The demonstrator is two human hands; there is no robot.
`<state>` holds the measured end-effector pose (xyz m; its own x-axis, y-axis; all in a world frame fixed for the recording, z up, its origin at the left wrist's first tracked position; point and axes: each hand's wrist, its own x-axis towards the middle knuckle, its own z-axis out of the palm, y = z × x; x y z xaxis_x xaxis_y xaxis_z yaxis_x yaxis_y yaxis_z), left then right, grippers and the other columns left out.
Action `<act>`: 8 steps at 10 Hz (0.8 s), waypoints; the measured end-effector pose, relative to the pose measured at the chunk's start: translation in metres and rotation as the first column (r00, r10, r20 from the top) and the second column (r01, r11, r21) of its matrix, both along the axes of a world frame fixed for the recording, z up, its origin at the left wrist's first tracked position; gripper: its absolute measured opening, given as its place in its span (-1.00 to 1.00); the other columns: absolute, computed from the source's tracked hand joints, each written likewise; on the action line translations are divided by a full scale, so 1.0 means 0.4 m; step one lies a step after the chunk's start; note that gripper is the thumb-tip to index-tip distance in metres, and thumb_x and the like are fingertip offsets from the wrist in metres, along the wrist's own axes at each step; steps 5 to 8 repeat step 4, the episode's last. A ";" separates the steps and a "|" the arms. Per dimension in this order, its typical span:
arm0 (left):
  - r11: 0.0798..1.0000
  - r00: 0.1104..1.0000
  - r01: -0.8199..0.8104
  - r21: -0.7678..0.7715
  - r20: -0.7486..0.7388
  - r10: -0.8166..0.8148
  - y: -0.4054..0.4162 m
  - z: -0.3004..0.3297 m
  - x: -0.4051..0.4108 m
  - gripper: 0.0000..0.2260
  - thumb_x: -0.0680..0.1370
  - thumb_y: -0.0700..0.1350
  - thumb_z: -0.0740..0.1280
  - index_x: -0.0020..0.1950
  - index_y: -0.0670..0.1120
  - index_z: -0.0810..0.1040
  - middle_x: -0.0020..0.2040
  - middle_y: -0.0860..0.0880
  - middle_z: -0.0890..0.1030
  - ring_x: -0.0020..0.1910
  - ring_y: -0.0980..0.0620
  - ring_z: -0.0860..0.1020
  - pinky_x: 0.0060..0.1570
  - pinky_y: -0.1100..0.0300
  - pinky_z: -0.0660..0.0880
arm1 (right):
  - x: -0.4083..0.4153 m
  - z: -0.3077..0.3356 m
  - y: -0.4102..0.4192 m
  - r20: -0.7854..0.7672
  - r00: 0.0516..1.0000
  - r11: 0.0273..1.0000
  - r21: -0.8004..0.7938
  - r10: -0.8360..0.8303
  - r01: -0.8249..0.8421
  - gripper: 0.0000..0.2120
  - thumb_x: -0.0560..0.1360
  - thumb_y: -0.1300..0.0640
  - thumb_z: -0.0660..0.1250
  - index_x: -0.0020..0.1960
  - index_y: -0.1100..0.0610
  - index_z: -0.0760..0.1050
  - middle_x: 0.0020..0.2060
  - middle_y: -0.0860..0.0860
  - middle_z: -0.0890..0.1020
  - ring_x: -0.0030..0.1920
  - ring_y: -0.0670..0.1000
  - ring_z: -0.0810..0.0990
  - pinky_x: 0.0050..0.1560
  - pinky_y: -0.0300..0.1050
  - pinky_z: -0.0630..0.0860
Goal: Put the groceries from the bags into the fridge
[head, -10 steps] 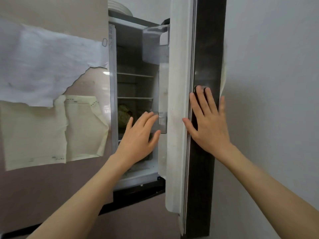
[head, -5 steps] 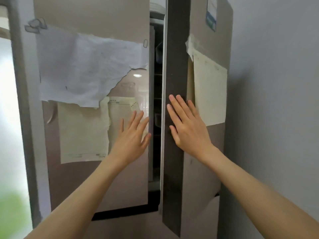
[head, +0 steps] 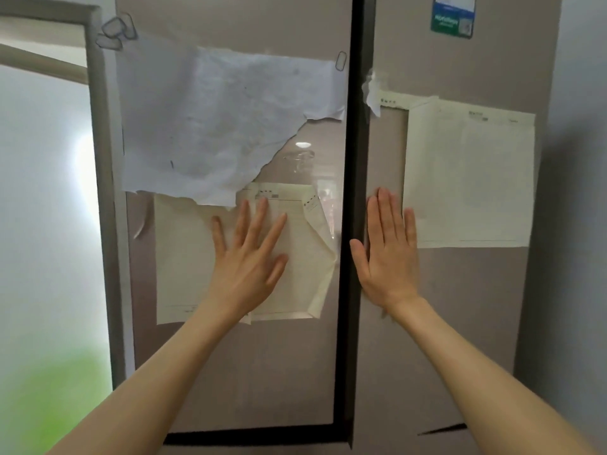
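The fridge fills the view with both upper doors closed; a dark seam (head: 354, 224) runs between them. My left hand (head: 249, 257) lies flat with spread fingers on the left door (head: 230, 372), over a yellowish paper sheet (head: 295, 257). My right hand (head: 387, 254) presses flat on the right door (head: 460, 323) just beside the seam. Neither hand holds anything. No bags or groceries are in view, and the fridge interior is hidden.
A torn white paper (head: 213, 126) hangs on the left door, and a yellowish sheet (head: 469, 178) and a blue-green label (head: 453, 14) on the right door. A frosted window with a grey frame (head: 101, 192) stands at left, a grey wall (head: 581, 192) at right.
The right fridge door swung from wide open to fully closed under my right hand. My left hand moved out of the fridge opening onto the left door.
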<state>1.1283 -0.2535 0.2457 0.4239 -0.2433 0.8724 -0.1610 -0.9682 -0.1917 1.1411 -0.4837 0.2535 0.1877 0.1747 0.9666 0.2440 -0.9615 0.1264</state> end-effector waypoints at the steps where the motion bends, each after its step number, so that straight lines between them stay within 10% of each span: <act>1: 1.000 0.996 -0.007 0.001 0.084 0.007 -0.001 -0.020 0.035 -0.44 0.56 0.16 0.01 0.52 0.00 0.05 0.54 -0.12 -0.01 0.51 -0.18 -0.08 0.36 -0.35 -0.17 | 0.037 0.001 0.008 0.060 0.998 1.000 -0.007 0.022 -0.021 -0.45 0.59 -0.01 -0.10 0.50 0.18 -0.11 0.49 0.05 0.03 0.51 -0.04 -0.16 0.50 0.02 -0.19; 3: 0.999 0.956 -0.031 0.009 0.291 0.027 -0.004 -0.036 0.062 -0.48 0.58 0.16 0.02 0.50 -0.01 0.15 0.51 -0.12 0.09 0.49 -0.19 0.06 0.36 -0.37 -0.05 | 0.107 -0.004 0.024 0.111 0.993 0.999 -0.013 0.042 -0.041 -0.50 0.61 0.03 -0.13 0.50 0.19 0.01 0.48 0.07 0.11 0.52 -0.04 -0.15 0.50 0.04 -0.15; 8: 1.000 0.959 -0.025 0.005 0.284 0.022 -0.012 -0.032 0.056 -0.48 0.57 0.15 0.05 0.50 0.00 0.16 0.50 -0.11 0.11 0.49 -0.18 0.07 0.37 -0.37 -0.04 | 0.097 -0.007 0.027 0.103 0.994 0.999 0.008 0.041 -0.042 -0.49 0.58 0.07 -0.05 0.50 0.19 0.01 0.48 0.07 0.09 0.51 -0.06 -0.17 0.49 0.04 -0.16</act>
